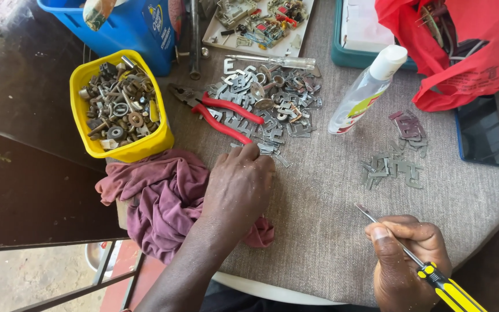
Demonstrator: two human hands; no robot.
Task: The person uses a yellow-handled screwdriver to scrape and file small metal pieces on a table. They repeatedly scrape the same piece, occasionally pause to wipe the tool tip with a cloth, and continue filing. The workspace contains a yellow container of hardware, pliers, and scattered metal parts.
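My left hand [239,188] lies palm down on the grey cloth-covered table [330,190], its fingertips at the near edge of a large pile of small flat metal pieces [272,104]. Whether the fingers pinch a piece is hidden. My right hand [405,254] at the lower right grips a screwdriver with a yellow and black handle [449,286]; its thin shaft [376,225] points up and left, off the cloth. Red-handled pliers [220,112] lie on the pile's left side, just beyond my left hand.
A yellow tub of screws, washers and nuts [119,107] stands left, a maroon rag [163,196] below it. A smaller heap of metal pieces [397,162], a clear squeeze bottle [365,92], a clear-handled screwdriver [278,60], a dark phone [480,130], a red bag [469,46], a blue bucket [125,29].
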